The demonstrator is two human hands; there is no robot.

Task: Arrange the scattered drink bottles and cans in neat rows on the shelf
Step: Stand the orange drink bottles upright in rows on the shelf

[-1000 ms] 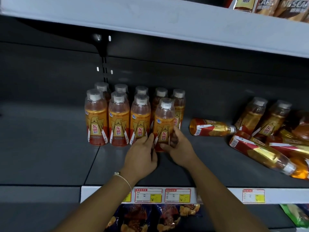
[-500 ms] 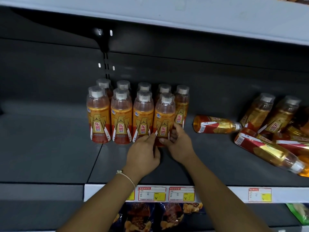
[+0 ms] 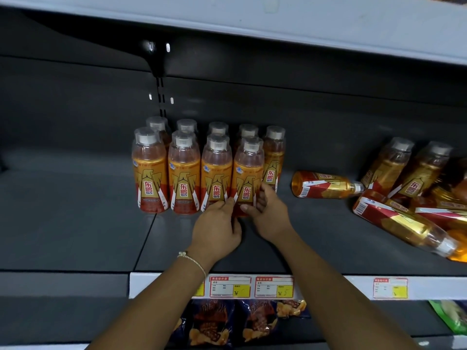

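Several orange drink bottles with grey caps stand in two rows on the dark shelf [image 3: 75, 223]. Both hands hold the rightmost front-row bottle [image 3: 249, 173] at its base. My left hand [image 3: 217, 223] touches its lower left side with fingertips and thumb. My right hand [image 3: 267, 213] curls round its lower right side. One bottle [image 3: 326, 184] lies on its side to the right. Farther right a pile of bottles [image 3: 404, 218] lies and leans in disorder.
The white upper shelf [image 3: 278, 24] overhangs the bottles. The shelf's front edge carries price tags [image 3: 252, 286]. Snack bags [image 3: 227, 322] hang on the shelf below. Bare shelf floor stretches left of the rows and between the rows and the lying bottle.
The front-row bottle between my hands has been pushed back and closer to its neighbours. Both hands moved slightly forward with it. The camera shifted a little.
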